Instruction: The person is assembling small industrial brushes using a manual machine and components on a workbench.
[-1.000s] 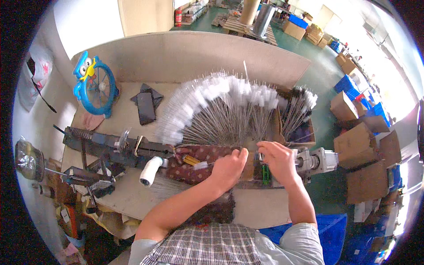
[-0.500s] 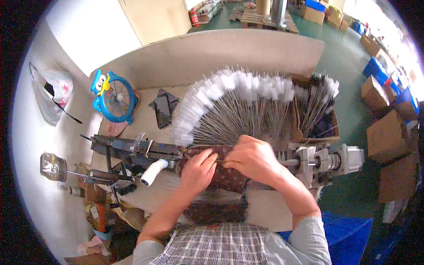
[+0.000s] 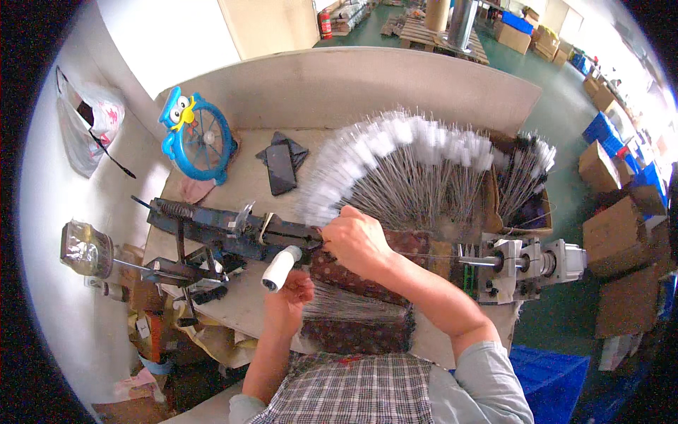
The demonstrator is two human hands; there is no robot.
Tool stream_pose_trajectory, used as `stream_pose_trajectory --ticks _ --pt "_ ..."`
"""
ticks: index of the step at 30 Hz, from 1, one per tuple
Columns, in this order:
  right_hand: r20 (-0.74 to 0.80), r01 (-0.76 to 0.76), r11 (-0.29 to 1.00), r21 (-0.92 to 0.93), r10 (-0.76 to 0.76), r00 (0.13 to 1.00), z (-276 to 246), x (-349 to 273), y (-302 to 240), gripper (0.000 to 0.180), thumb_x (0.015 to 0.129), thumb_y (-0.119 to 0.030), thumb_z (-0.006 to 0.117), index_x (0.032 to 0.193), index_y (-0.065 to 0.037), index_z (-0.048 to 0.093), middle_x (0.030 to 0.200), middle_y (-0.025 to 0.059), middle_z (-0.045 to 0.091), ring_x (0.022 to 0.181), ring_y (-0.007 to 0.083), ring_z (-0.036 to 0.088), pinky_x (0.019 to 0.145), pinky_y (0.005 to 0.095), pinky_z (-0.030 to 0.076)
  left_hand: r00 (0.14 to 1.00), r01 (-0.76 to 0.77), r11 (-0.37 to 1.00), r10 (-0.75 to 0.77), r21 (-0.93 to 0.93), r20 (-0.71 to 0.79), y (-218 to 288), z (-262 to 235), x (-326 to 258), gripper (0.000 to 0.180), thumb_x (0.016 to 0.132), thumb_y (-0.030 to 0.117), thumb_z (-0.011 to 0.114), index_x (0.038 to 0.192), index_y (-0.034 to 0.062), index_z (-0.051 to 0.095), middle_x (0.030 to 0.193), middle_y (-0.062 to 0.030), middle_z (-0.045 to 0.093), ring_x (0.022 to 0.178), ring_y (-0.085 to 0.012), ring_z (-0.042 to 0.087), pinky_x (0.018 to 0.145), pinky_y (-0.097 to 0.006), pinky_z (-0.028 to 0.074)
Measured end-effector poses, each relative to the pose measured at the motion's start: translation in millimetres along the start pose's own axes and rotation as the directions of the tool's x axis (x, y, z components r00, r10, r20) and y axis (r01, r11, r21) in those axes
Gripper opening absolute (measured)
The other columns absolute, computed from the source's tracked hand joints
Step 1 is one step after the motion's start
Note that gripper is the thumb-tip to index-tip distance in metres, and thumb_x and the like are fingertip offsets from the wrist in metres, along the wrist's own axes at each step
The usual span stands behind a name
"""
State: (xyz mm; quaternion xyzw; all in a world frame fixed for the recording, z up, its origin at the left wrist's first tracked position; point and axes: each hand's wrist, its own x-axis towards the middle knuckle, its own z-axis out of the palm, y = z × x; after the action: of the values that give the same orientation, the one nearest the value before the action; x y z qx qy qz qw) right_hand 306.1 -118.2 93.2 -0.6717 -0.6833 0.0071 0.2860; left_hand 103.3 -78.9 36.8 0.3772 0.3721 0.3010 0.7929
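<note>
My right hand [image 3: 353, 244] is at the inner end of a long black clamp arm [image 3: 205, 230], its fingers pinched on a thin wire [image 3: 424, 255] that runs right to a metal spindle [image 3: 480, 261]. My left hand [image 3: 289, 300] is beside and partly behind a white-wrapped handle [image 3: 282, 268]. Its fingers are curled, no finger lies over the handle, and anything inside them is hidden. Below the wire, a bundle of thin wires [image 3: 353, 304] lies on dark spotted cloth [image 3: 357, 336]. Beyond it fans a large array of white-tipped wire brushes [image 3: 409, 166].
A cardboard box [image 3: 526, 230] of dark and white brushes stands at the right. Behind the clamp are a phone [image 3: 281, 169] and a blue cartoon-headed fan [image 3: 201, 141]. A raised board [image 3: 367, 78] edges the bench; a motor [image 3: 565, 261] sits at its right end.
My hands were together over the spotted cloth; the right has moved left to the clamp's end, the left down beside the white handle. The whole view has shifted slightly.
</note>
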Motion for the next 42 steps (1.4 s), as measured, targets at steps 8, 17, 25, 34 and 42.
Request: stream_pose_trajectory --ticks 8,17,25,34,42 --pt "-0.033 0.039 0.993 -0.115 -0.043 0.998 -7 2 -2 0.012 0.066 -0.021 0.064 0.059 -0.012 0.06 0.065 -0.0029 0.055 0.072 0.0181 0.053 0.065 0.0304 0.046 0.988 -0.156 0.652 0.119 0.742 0.103 -12 25 28 0.038 0.077 0.037 0.069 0.064 0.0008 0.066 0.058 -0.0016 0.062 0.054 -0.0101 0.056 0.055 -0.027 0.044" --pt "-0.161 0.049 0.994 0.096 -0.033 0.986 -48 -57 2 0.015 0.073 -0.009 0.064 0.088 -0.006 0.065 0.078 0.0059 0.062 0.074 0.0246 0.059 0.065 0.0341 0.05 0.986 -0.084 0.927 0.024 0.367 0.167 -19 43 24 0.021 0.083 0.02 0.06 0.093 0.0026 0.056 0.082 -0.0063 0.06 0.074 -0.0147 0.06 0.064 -0.032 0.05" --pt "-0.141 -0.154 0.974 0.168 0.178 0.974 20 -79 19 0.02 0.077 -0.011 0.063 0.096 -0.005 0.06 0.086 0.0095 0.059 0.076 0.0264 0.061 0.062 0.0365 0.051 0.994 -0.078 0.764 0.112 0.641 -0.013 -23 63 22 0.022 0.072 0.007 0.065 0.082 0.0041 0.045 0.068 -0.0056 0.055 0.064 -0.0153 0.058 0.056 -0.032 0.049" --pt "0.058 -0.117 0.975 0.187 0.108 0.992 22 -86 16 0.009 0.079 -0.013 0.057 0.087 -0.008 0.056 0.085 0.0099 0.055 0.08 0.0288 0.058 0.068 0.0381 0.051 0.974 -0.178 0.69 0.227 0.701 0.023 -2 -6 21 0.036 0.076 0.031 0.072 0.092 0.0054 0.053 0.077 -0.0038 0.059 0.068 -0.0123 0.057 0.063 -0.03 0.047" --pt "0.116 -0.135 0.947 0.291 0.106 0.988 9 -89 11 0.021 0.081 -0.01 0.059 0.102 -0.006 0.057 0.09 0.0121 0.057 0.078 0.0336 0.059 0.066 0.0414 0.051 0.898 -0.081 0.968 -0.034 -0.239 -0.439 25 -129 16 0.03 0.081 0.04 0.065 0.087 0.0108 0.059 0.073 0.0028 0.055 0.065 -0.0123 0.053 0.059 -0.028 0.043"
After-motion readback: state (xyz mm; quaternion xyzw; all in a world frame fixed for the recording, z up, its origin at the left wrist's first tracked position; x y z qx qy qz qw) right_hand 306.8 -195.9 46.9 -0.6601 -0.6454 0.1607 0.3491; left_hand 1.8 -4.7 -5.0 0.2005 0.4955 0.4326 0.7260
